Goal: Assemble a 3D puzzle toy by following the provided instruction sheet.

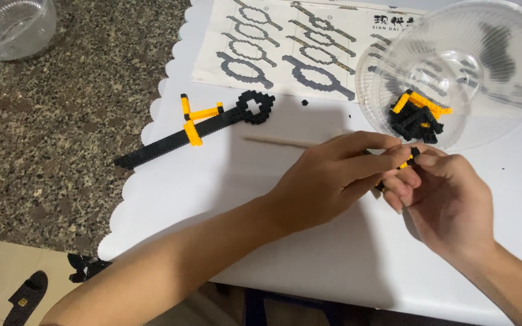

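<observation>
Left hand (339, 175) and right hand (448, 193) meet over the desk (309, 253), both pinching one small black-and-yellow brick piece (407, 158), just beside the clear bowl (502, 54) of bricks.

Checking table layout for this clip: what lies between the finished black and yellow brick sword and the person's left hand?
In the head view, a thin wooden stick lies on the white mat between the sword and the left hand; otherwise that stretch is bare.

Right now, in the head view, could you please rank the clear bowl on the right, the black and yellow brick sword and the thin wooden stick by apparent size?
1. Clear bowl, nearer the camera.
2. Brick sword.
3. Wooden stick, partly hidden by the left hand.
</observation>
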